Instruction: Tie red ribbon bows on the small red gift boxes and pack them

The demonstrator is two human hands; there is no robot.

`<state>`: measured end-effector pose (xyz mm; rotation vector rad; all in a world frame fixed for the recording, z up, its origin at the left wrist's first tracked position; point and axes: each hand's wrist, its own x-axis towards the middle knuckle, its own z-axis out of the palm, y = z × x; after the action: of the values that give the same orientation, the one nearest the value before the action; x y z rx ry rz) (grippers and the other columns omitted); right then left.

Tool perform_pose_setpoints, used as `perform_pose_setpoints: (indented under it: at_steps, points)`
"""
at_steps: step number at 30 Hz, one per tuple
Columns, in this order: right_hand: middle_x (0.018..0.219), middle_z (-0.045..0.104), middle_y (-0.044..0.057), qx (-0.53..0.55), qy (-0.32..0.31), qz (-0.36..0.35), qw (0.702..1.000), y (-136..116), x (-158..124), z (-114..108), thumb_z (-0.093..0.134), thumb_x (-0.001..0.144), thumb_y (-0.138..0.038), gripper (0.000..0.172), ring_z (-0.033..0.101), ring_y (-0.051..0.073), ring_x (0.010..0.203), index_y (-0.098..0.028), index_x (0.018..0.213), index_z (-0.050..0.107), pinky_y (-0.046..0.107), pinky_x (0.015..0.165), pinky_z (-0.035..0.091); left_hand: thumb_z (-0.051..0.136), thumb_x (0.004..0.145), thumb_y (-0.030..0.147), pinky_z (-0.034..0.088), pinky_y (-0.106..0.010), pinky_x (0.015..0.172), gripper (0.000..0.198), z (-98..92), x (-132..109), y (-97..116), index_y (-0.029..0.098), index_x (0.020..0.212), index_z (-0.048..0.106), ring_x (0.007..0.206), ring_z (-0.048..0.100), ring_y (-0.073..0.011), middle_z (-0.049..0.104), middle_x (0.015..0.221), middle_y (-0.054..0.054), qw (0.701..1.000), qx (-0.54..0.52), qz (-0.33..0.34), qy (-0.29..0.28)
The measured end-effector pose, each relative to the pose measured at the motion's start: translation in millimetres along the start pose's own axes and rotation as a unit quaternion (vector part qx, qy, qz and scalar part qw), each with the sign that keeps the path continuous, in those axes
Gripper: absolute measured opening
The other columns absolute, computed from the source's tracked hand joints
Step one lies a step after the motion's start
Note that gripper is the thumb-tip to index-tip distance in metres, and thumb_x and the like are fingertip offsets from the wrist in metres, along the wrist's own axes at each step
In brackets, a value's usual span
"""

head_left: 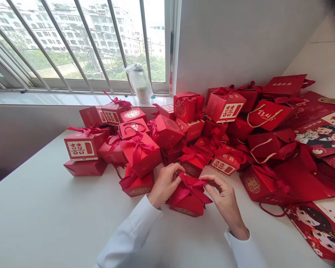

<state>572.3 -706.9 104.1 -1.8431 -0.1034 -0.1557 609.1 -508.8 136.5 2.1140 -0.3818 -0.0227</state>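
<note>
A small red gift box (186, 208) stands on the white table in front of me, with a dark pink ribbon bow (190, 188) tied on its top. My left hand (165, 184) pinches the bow's left loop between thumb and fingers. On the other side, my right hand (223, 196) has thumb and index finger closed on the right loop. Just behind the box sits another red box with a ribbon (192, 166). A tilted red box (141, 154) rests on a lower box (139, 184), left of my left hand.
Several red boxes with ribbons or rope handles are heaped toward the wall, among them a double-happiness box (226, 106). Flat red printed bags (318, 227) lie at the right. A plastic-wrapped cup (141, 83) stands on the sill (72, 99) by the barred window.
</note>
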Motion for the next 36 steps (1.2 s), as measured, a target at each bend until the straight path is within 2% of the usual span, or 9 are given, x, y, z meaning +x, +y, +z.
perform_pose_setpoints:
  at_steps: [3,6,10,14,17,19,25,32,36]
  points:
    - [0.097,0.066,0.004,0.064,0.011,0.041,0.997,7.2,-3.8,-1.9,0.057,0.084,-0.034,0.018,0.06,0.019,0.091,-0.024,0.097,0.064,0.03,0.08,0.048,0.048,0.08,0.018,0.036,-0.019,0.056,0.017,-9.2,-0.5,2.0,0.016,0.09,0.061,0.064,0.048,-0.0108,0.057,0.076,0.0,0.999,-0.027,-0.011,-0.039]
    - [0.093,0.064,0.003,0.117,0.015,0.062,0.991,12.5,-5.8,-6.5,0.063,0.08,-0.039,0.027,0.059,0.019,0.089,-0.024,0.102,0.062,0.029,0.08,0.048,0.048,0.078,0.018,0.037,-0.019,0.057,0.017,-16.7,-1.2,3.8,0.016,0.091,0.059,0.068,0.05,-0.0113,0.057,0.078,-0.001,0.998,-0.045,-0.02,-0.047]
    - [0.085,0.063,0.002,0.121,0.041,0.094,0.987,16.1,-7.6,-11.1,0.058,0.083,-0.047,0.032,0.058,0.017,0.082,-0.023,0.103,0.059,0.029,0.078,0.046,0.052,0.078,0.023,0.034,-0.019,0.054,0.012,-22.4,-3.6,3.8,0.017,0.087,0.057,0.063,0.048,-0.0106,0.056,0.071,0.002,0.996,-0.031,-0.032,-0.073]
    - [0.073,0.061,-0.001,0.103,-0.01,0.121,0.987,16.1,-14.2,-8.6,0.061,0.08,-0.048,0.04,0.056,0.016,0.073,-0.022,0.109,0.054,0.028,0.071,0.044,0.056,0.079,0.03,0.036,-0.02,0.055,0.017,-28.2,-6.4,0.8,0.017,0.09,0.056,0.063,0.05,-0.0111,0.056,0.069,0.003,0.99,-0.038,-0.047,-0.127]
    - [0.069,0.06,-0.002,0.122,-0.039,0.134,0.983,12.4,-21.4,-3.4,0.065,0.078,-0.046,0.045,0.055,0.016,0.07,-0.022,0.114,0.05,0.028,0.069,0.043,0.056,0.079,0.032,0.038,-0.02,0.056,0.019,-29.6,-7.2,-0.8,0.017,0.091,0.054,0.064,0.052,-0.0116,0.057,0.071,0.003,0.987,-0.059,-0.053,-0.142]
    - [0.067,0.058,-0.004,0.152,-0.039,0.136,0.978,10.2,-25.5,0.0,0.065,0.079,-0.044,0.046,0.054,0.015,0.068,-0.022,0.115,0.048,0.027,0.068,0.043,0.055,0.08,0.031,0.037,-0.02,0.056,0.017,-26.4,-6.7,-1.3,0.016,0.088,0.054,0.063,0.051,-0.0112,0.057,0.071,0.002,0.989,-0.053,-0.052,-0.13]
    - [0.064,0.055,-0.005,0.167,-0.053,0.152,0.973,12.7,-31.0,6.3,0.065,0.079,-0.042,0.049,0.05,0.014,0.064,-0.022,0.118,0.043,0.026,0.065,0.04,0.048,0.078,0.021,0.032,-0.02,0.055,0.009,-9.3,-4.2,-3.6,0.016,0.076,0.055,0.061,0.047,-0.0103,0.054,0.064,0.003,0.999,0.01,-0.047,-0.025]
    - [0.065,0.056,-0.005,0.157,-0.064,0.142,0.975,8.1,-36.1,4.4,0.063,0.081,-0.038,0.053,0.051,0.014,0.065,-0.022,0.125,0.038,0.027,0.067,0.039,0.049,0.081,0.029,0.033,-0.02,0.056,0.015,-10.3,-4.0,-5.0,0.017,0.074,0.055,0.062,0.048,-0.0108,0.055,0.065,0.003,0.999,0.004,-0.046,-0.016]
    - [0.064,0.056,-0.005,0.15,-0.067,0.135,0.977,9.5,-38.2,5.2,0.064,0.081,-0.037,0.058,0.051,0.015,0.065,-0.021,0.127,0.034,0.029,0.068,0.038,0.048,0.081,0.025,0.032,-0.02,0.054,0.013,-4.6,-4.0,-5.3,0.017,0.072,0.053,0.059,0.047,-0.0104,0.052,0.062,0.003,0.999,0.01,-0.049,-0.003]
